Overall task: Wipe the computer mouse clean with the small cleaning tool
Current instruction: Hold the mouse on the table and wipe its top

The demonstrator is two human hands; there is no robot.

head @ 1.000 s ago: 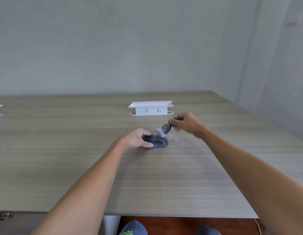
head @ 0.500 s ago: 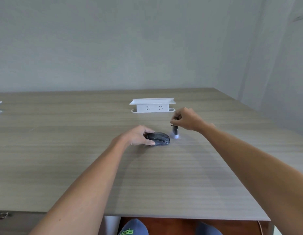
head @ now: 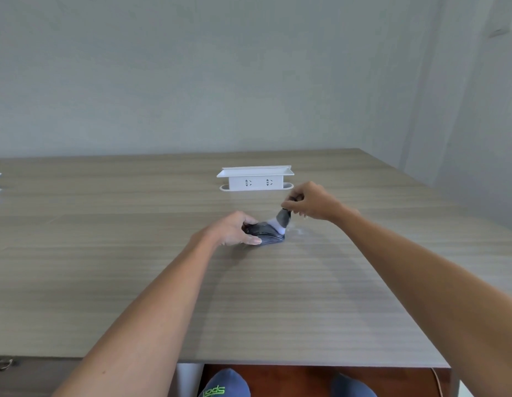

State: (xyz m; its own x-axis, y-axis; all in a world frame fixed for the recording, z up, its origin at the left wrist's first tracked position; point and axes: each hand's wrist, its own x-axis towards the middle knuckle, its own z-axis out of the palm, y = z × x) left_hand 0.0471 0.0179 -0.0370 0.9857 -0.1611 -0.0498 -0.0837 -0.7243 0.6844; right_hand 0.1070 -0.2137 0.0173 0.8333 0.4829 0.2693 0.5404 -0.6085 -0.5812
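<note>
We judge the main risk here to be the mouse (head: 265, 234) skidding or tipping across the smooth worktop (head: 277, 296) if our brushing stroke pushes harder than our steadying grip can resist; it looks slightly raised at one edge, though we cannot tell for sure. A second risk is loosened dust simply landing on the worktop just right of the mouse, where a pale smudge (head: 299, 231) already shows, and getting picked up again. The mouse sits mid-worktop, near of the white socket box (head: 255, 179) and well apart from it. Our left hand (head: 234, 229) is closed around the mouse's left end, thumb on the near side and fingers curled over the top, forearm reaching in low from the near left. Our right hand (head: 309, 201) is pinched shut on the dark handle of the small cleaning tool (head: 280, 220), wrist lifted, the tool slanting down and to the left so its pale bristles touch the mouse's upper right side
</note>
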